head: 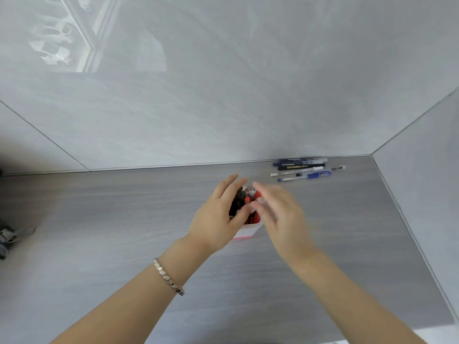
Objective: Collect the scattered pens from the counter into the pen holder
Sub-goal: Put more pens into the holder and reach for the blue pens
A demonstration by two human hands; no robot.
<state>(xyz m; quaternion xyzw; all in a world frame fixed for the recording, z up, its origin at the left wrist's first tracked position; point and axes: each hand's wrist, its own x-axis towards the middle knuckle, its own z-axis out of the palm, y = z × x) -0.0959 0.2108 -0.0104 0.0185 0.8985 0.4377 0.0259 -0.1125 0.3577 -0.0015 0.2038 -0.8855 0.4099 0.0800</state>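
Both hands [218, 214] [280, 214] forward, fingers spread.

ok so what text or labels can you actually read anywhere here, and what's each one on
"CARBON BLACK", upside down, on the black pen by the wall; the letters before it are too blurred to read.
The blue pens behind it and the pens in the pen holder: no legible text.

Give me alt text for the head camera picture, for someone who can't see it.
Two hands, left hand and blurred right hand, meet over a white pen holder full of pens on a grey counter. More pens lie loose near the back wall.
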